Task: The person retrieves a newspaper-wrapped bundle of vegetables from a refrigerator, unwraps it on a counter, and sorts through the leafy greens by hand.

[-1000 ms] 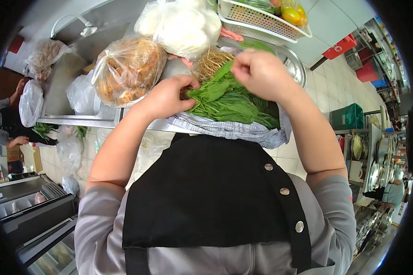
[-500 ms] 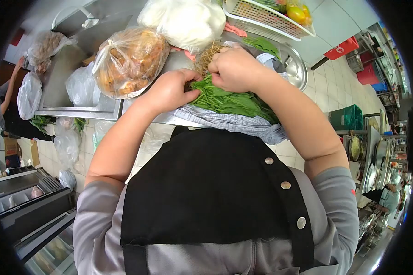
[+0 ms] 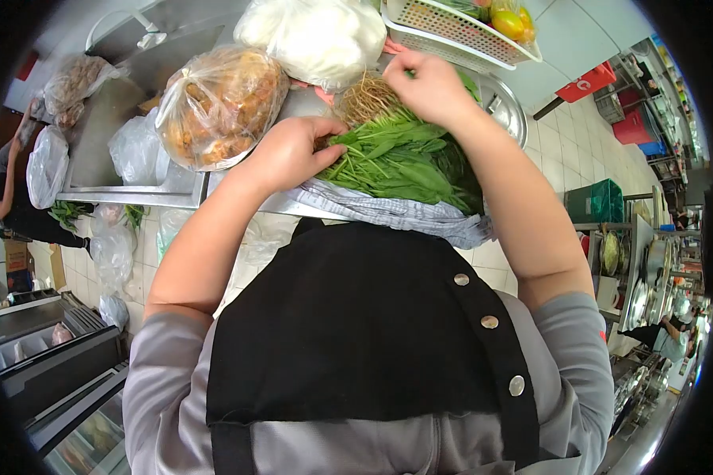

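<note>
A heap of long-leaved greens lies on a grey striped cloth at the counter's edge. Thin brown roots show at its far side. My left hand is closed, fingers curled at the stem end on the heap's left side; its fingertips are partly hidden. Raised beyond the heap to the right, my right hand is closed in a pinch, with a small bit of green leaf showing between its fingers. The rest of what it holds is hidden.
A tied clear bag of brown food pieces and a white bag stand close by. Behind them is a white perforated basket. A metal bowl sits right, a sink left. Another person is at far left.
My right hand has moved up and away from the stems, now with a bit of green in it, uncovering more roots and leaves. My left hand has stayed nearly in place.
</note>
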`<state>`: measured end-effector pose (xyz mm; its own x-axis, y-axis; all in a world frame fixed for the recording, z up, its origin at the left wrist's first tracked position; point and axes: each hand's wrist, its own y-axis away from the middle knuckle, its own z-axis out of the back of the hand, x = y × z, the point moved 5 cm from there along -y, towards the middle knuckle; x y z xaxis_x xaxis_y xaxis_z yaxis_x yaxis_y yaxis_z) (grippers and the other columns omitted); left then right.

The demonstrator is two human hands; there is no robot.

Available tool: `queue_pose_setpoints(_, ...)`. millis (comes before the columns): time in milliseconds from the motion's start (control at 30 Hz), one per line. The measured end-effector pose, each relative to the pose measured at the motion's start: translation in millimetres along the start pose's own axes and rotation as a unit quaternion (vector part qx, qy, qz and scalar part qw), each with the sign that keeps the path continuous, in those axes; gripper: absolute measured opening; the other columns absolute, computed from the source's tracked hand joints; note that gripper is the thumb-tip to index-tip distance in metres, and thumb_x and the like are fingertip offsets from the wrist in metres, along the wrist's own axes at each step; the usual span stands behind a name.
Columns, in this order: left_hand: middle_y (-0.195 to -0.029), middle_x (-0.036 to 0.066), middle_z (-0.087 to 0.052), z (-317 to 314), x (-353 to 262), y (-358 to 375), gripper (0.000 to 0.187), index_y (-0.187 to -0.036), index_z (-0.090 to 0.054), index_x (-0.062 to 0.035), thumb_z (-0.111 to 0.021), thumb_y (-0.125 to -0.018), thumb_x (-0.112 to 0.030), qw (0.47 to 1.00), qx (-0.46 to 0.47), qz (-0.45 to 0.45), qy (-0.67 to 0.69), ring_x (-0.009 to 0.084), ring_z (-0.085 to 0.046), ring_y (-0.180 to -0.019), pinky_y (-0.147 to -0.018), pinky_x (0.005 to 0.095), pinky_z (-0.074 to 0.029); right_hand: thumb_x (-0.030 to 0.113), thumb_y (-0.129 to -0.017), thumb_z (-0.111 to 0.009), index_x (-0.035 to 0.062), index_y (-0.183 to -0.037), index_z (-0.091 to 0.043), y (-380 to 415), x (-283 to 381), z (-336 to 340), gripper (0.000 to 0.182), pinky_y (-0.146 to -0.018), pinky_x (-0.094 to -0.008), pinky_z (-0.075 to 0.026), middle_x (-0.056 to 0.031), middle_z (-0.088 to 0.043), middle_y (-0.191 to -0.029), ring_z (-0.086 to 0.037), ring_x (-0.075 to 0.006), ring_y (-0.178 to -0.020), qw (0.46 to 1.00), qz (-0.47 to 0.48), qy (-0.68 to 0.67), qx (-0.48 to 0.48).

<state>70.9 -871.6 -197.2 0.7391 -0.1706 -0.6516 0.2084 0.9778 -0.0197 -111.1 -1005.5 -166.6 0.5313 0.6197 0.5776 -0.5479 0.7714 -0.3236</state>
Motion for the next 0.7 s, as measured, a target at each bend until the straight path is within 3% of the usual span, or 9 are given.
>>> queue_pose_setpoints(67,-0.099,0.021,-0.075,-1,5,2,0.029,-0.116,-0.074,-0.0022,-0.074,-0.092,-0.019,1.0,-0.005,-0.002,0.008,0.0328,-0.073,-0.089,-0.082,0.0405,-0.056,0.026,-0.089,-0.067,0.006,-0.091,-0.076,10,26,30,0.022,-0.081,-0.0421,-0.056,-0.0134,-0.076,-0.091,-0.073,-0.0289,-0.085,0.993,-0.022,-0.105,0.044)
queue_pose_setpoints(167,-0.098,0.021,-0.074,0,2,3,0.028,-0.116,-0.073,-0.0019,-0.073,-0.093,-0.019,1.0,-0.009,-0.014,0.003,0.0345,-0.073,-0.089,-0.082,0.041,-0.056,0.023,-0.088,-0.07,0.0058,-0.094,-0.076,46,51,30,0.019,-0.083,-0.0377,-0.056,-0.0127,-0.076,-0.098,-0.072,-0.0251,-0.089,0.949,-0.007,-0.064,0.308)
queue_pose_setpoints(200,-0.098,0.022,-0.074,1,1,3,0.029,-0.116,-0.073,-0.0016,-0.073,-0.093,-0.019,1.0,-0.005,-0.015,0.003,0.0349,-0.072,-0.089,-0.082,0.0411,-0.056,0.023,-0.087,-0.072,0.0067,-0.093,-0.076,57,59,25,0.018,-0.08,-0.039,-0.056,-0.0129,-0.075,-0.099,-0.072,-0.0267,-0.089,0.943,0.049,-0.035,0.326)
queue_pose_setpoints(267,-0.097,0.022,-0.074,1,-1,1,0.029,-0.117,-0.073,-0.001,-0.072,-0.094,-0.02,1.0,0.006,-0.019,0.0,0.0359,-0.072,-0.089,-0.082,0.0414,-0.056,0.023,-0.086,-0.072,0.0078,-0.09,-0.074,75,67,11,0.016,-0.076,-0.0429,-0.057,-0.0131,-0.073,-0.095,-0.072,-0.032,-0.086,0.945,0.097,0.114,0.291)
queue_pose_setpoints(367,-0.098,0.023,-0.073,2,-4,0,0.031,-0.118,-0.072,-0.0004,-0.072,-0.094,-0.02,1.0,0.013,-0.021,-0.001,0.0364,-0.072,-0.089,-0.083,0.0416,-0.056,0.022,-0.086,-0.07,0.0089,-0.087,-0.073,83,65,-4,0.014,-0.076,-0.0476,-0.057,-0.0132,-0.072,-0.093,-0.07,-0.0365,-0.085,0.964,0.131,0.155,0.173)
queue_pose_setpoints(567,-0.099,0.023,-0.073,-1,-2,1,0.031,-0.119,-0.072,-0.0005,-0.072,-0.094,-0.021,1.0,0.011,-0.008,0.013,0.0352,-0.071,-0.088,-0.082,0.0405,-0.056,0.024,-0.085,-0.068,0.0078,-0.086,-0.072,74,56,-11,0.017,-0.078,-0.0488,-0.057,-0.0161,-0.071,-0.087,-0.071,-0.0367,-0.086,0.978,0.049,0.099,0.174)
queue_pose_setpoints(667,-0.098,0.021,-0.074,-1,-14,5,0.031,-0.119,-0.072,-0.0021,-0.072,-0.094,-0.02,1.0,-0.011,0.009,0.018,0.0346,-0.071,-0.087,-0.081,0.0403,-0.056,0.021,-0.084,-0.071,0.0049,-0.089,-0.071,66,50,-12,0.017,-0.074,-0.0437,-0.056,-0.0144,-0.071,-0.082,-0.069,-0.0365,-0.081,0.97,0.007,0.109,0.217)
queue_pose_setpoints(700,-0.098,0.02,-0.074,-3,-15,5,0.031,-0.119,-0.073,-0.0029,-0.072,-0.094,-0.02,0.999,-0.036,-0.025,0.009,0.035,-0.071,-0.087,-0.08,0.0405,-0.056,0.022,-0.084,-0.071,0.0039,-0.089,-0.07,65,49,-13,0.018,-0.073,-0.0432,-0.056,-0.0146,-0.07,-0.08,-0.069,-0.0348,-0.079,0.973,0.02,0.095,0.209)
